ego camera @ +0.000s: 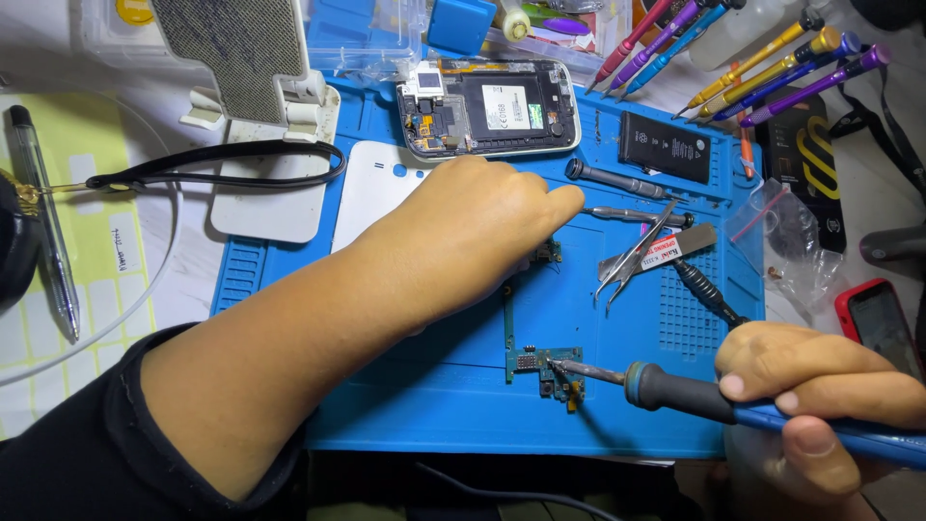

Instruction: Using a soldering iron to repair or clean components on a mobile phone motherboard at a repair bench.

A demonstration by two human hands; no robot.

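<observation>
Your left hand (482, 227) reaches across the blue rubbery mat (434, 396), fingers curled together, their tips by a slim metal screwdriver (617, 180); your forearm hides part of the white back cover (376, 188). Your right hand (820, 386) is closed around a blue-handled soldering iron (675, 386), its tip touching the small green circuit board (545, 367) low on the mat. Steel tweezers (632, 256) and an opened phone (487, 106) lie beyond.
</observation>
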